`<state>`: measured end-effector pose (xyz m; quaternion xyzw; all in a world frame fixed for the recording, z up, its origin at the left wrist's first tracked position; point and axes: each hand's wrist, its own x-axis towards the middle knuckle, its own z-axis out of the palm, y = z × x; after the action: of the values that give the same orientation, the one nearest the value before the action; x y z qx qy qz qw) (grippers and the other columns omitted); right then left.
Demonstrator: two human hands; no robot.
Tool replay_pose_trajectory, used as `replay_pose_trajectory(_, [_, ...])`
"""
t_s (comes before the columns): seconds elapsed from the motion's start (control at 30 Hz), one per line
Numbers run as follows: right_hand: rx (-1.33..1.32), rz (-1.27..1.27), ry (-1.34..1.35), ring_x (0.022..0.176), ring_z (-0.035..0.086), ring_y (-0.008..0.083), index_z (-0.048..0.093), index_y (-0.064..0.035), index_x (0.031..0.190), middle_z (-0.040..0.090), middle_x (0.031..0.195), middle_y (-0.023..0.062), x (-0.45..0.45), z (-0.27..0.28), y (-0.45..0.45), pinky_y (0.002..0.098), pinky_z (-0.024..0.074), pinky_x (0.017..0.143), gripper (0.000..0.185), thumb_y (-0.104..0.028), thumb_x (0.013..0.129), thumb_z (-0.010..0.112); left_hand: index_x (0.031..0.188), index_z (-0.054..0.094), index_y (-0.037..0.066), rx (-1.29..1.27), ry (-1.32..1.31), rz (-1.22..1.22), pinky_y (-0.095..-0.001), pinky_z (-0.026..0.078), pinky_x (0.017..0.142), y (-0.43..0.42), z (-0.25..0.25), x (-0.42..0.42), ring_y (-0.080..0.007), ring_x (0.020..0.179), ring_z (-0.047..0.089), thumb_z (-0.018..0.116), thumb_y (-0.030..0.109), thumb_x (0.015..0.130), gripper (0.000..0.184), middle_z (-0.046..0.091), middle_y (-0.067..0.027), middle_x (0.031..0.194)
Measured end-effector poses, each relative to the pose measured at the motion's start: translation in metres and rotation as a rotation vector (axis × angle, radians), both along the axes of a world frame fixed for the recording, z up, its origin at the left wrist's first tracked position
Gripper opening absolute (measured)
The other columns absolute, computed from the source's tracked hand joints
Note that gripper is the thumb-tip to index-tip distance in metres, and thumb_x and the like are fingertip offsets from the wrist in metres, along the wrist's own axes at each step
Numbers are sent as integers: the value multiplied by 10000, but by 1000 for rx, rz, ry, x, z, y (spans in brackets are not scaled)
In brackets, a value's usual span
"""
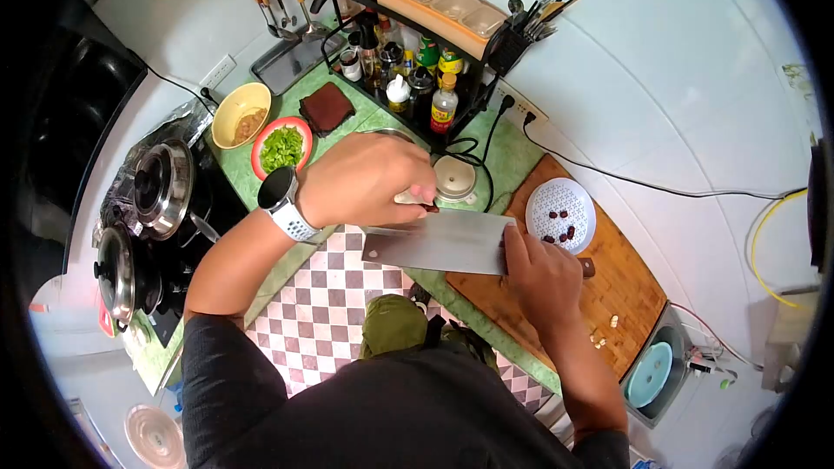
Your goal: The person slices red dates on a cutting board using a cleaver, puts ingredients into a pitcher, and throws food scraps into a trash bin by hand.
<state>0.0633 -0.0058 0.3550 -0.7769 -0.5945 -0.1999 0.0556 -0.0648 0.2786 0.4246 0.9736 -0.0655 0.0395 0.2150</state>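
Observation:
My right hand (543, 278) grips a wide cleaver (434, 241) at its handle end, and the handle's butt shows beyond my fingers. The blade points left, over the floor and counter edge. My left hand (373, 181), with a watch on the wrist, is closed above the blade's far end, its fingers bent round a small pale item (408, 198) too hidden to name. Right of the blade, a white patterned plate (578, 200) with several dark red pieces rests on the wooden cutting board (621, 295). Small pale bits lie on the board's lower part.
A red-rimmed plate (307, 132) of chopped greens and a yellow bowl (221, 122) stand upper left. Pots (165, 187) sit on the stove. A black rack (473, 113) holds bottles at the back. Cords run along the wall. A sink (665, 330) holds a turquoise basin (650, 373).

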Motion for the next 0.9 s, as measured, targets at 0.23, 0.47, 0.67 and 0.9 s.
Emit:
replay_pose_trajectory(0.23, [18,80,-50,618,618,155,685,-17,1149,582,745,0,-5,22,30,321,480,542,339,-122,827,683,800,745,117,7,7,2,-425,529,648,22,-1,-7,-287,784,703,746,151,796,34,704,-46,817])
replay_pose_trajectory(0.47, [32,87,-95,617,635,159,682,-23,1144,588,745,4,3,20,38,320,486,539,323,-119,836,678,799,736,113,138,6,60,-425,525,618,42,-10,2,-283,728,707,754,147,766,51,711,-49,780])
replay_pose_trajectory(0.67, [-15,-45,-1,643,667,207,684,-38,1148,641,782,33,13,-3,-21,350,525,566,296,-110,862,659,853,764,142,270,46,155,-452,550,669,83,-64,18,-316,807,720,733,151,787,74,739,-68,844])
replay_pose_trajectory(0.9, [-122,-609,261,775,704,360,677,-84,1209,724,918,131,5,-25,-157,463,546,707,418,-18,796,691,979,798,121,336,-102,192,-454,583,835,86,-88,14,-328,976,723,705,24,796,227,760,-84,991])
